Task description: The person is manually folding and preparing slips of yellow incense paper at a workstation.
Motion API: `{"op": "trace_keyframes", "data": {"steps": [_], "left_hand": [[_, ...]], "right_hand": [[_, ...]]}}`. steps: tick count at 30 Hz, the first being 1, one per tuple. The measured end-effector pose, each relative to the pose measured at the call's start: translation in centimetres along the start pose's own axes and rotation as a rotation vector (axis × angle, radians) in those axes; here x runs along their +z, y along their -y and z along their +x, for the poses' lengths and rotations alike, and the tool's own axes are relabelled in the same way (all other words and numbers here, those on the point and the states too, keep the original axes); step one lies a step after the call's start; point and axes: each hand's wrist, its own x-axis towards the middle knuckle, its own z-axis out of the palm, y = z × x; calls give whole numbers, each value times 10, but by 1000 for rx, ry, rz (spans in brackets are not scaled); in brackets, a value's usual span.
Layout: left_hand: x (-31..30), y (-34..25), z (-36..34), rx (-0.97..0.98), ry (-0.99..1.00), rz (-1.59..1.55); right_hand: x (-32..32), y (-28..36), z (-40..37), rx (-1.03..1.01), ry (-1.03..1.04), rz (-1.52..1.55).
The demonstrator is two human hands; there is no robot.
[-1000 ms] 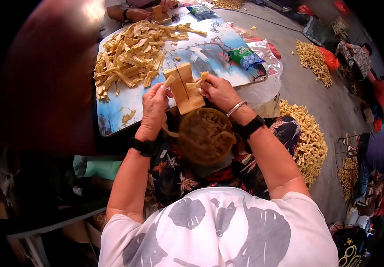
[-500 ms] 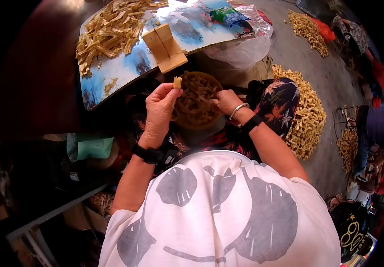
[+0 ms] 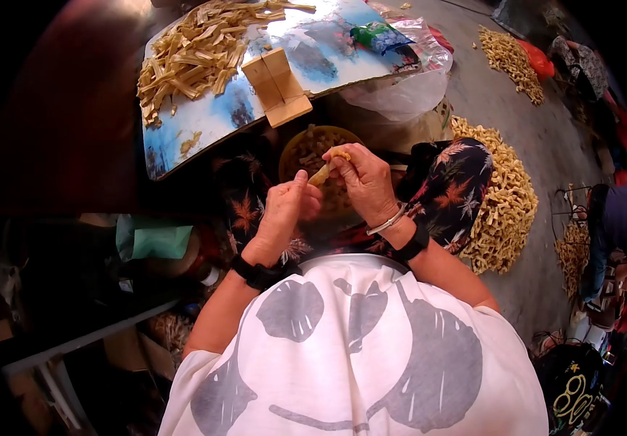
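Observation:
My left hand (image 3: 286,211) and my right hand (image 3: 361,182) meet over my lap, both pinching one short yellow strip (image 3: 322,171) between them. Just beyond the fingers sits a round brown bowl (image 3: 293,149) filled with small yellow pieces. A wooden block jig (image 3: 277,87) stands at the near edge of the blue patterned board (image 3: 204,127), with a heap of flat yellow strips (image 3: 190,54) behind it on the left.
A green packet (image 3: 375,35) and clear plastic bag (image 3: 401,87) lie at the board's right end. Heaps of tied yellow pieces (image 3: 502,203) cover the floor on the right, where other people (image 3: 608,218) sit. A green cloth (image 3: 154,240) lies at the left.
Both hands left the wooden jig and came down over the bowl. The left hand held a small piece up alone; now both hands grip one strip together.

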Motion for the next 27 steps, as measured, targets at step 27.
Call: {"op": "trace_keyframes", "data": {"steps": [27], "left_hand": [[4,-40,-8,776,-410,1119]], "right_hand": [[2,16,-22,-408,148,-343]]}}
